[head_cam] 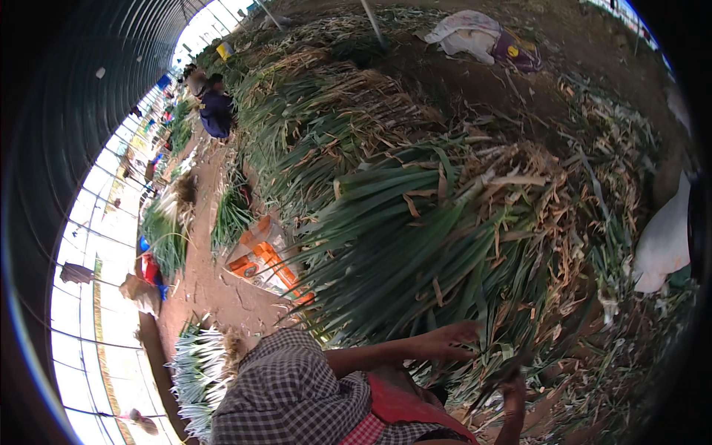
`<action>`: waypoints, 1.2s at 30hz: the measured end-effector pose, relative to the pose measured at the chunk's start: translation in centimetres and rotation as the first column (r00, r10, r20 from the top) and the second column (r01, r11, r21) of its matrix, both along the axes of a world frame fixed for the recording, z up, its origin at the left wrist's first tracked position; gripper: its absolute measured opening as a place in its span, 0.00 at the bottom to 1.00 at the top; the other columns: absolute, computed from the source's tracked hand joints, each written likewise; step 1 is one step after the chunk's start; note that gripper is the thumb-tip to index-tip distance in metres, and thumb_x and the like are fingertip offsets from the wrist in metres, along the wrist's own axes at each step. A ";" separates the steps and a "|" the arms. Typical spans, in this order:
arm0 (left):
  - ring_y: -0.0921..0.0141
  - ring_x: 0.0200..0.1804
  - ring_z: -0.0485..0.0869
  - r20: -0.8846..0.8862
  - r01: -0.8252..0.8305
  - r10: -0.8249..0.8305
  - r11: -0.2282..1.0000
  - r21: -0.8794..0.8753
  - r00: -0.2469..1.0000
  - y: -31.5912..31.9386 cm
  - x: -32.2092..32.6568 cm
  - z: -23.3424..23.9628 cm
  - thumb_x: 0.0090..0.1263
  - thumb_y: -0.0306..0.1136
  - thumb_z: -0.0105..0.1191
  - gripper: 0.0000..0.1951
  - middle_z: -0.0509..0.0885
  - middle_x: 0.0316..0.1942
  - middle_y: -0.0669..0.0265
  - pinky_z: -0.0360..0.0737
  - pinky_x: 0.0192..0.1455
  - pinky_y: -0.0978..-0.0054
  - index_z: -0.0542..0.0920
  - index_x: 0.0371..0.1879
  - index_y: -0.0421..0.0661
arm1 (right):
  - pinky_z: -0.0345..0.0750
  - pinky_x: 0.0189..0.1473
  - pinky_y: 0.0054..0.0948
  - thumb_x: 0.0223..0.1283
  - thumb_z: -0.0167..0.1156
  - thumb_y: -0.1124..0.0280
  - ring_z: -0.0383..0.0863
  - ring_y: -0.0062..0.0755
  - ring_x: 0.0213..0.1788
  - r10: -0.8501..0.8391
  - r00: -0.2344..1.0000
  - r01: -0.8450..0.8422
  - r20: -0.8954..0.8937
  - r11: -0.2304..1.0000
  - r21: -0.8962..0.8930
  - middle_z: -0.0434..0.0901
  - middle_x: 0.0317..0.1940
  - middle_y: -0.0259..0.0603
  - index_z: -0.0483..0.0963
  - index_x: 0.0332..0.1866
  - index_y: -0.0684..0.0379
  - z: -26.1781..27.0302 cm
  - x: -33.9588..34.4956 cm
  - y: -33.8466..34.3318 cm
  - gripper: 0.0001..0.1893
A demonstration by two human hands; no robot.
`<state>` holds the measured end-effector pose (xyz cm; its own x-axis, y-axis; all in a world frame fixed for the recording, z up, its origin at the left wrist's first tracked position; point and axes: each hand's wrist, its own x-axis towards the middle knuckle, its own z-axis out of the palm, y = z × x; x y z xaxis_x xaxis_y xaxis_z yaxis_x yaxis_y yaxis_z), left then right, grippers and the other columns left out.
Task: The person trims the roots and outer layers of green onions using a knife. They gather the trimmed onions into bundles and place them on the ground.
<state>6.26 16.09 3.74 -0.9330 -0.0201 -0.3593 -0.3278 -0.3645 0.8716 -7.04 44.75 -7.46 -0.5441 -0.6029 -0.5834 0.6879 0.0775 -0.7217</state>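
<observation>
My left hand [451,340] reaches out with its fingers apart, beside the green leaves of a large heap of spring onions [411,261]. Nothing shows in its grasp. Lower right, my right hand [514,392] is closed around a dark, long, thin thing [498,375]; blur and shadow hide whether it is a blade or leaves. The heap's dry, brown root ends [534,161] point away to the right. A red apron [406,403] covers my lap below the hands.
Cleaned spring onions [206,372] with white stems lie in a row on the left. An orange and white sack [267,258] rests on bare soil by the heap. Loose leaf trimmings [589,372] litter the right side. Farther off, people [214,105] sit beside more onions.
</observation>
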 end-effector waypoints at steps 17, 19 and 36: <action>0.78 0.30 0.73 -0.012 -0.214 0.216 0.955 -0.207 0.976 -8.0 -3.9 -1.1 0.74 0.53 0.42 0.27 0.76 0.24 0.70 0.68 0.35 0.77 0.82 0.30 0.39 | 0.69 0.62 0.33 0.51 0.69 0.71 0.71 0.34 0.61 0.023 0.999 -0.015 0.030 0.972 -0.235 0.65 0.64 0.44 0.46 0.76 0.59 15.6 10.7 -17.8 0.49; 0.74 0.27 0.80 -0.050 -0.030 0.023 0.989 -0.142 0.998 -8.7 -6.4 -2.4 0.74 0.64 0.36 0.33 0.77 0.23 0.68 0.77 0.33 0.78 0.78 0.40 0.40 | 0.74 0.55 0.28 0.52 0.67 0.74 0.75 0.31 0.55 0.000 0.993 -0.007 -0.121 0.998 -0.060 0.73 0.56 0.44 0.51 0.75 0.58 14.9 9.4 -17.5 0.45; 0.51 0.62 0.69 0.227 0.243 0.194 -0.065 -0.968 0.954 -15.8 -26.3 -19.3 0.64 0.40 0.56 0.19 0.73 0.56 0.47 0.69 0.62 0.54 0.77 0.49 0.41 | 0.78 0.46 0.42 0.49 0.60 0.64 0.82 0.49 0.44 0.399 0.687 -0.071 -0.608 0.869 0.490 0.80 0.47 0.52 0.61 0.71 0.54 4.8 -4.1 -19.1 0.39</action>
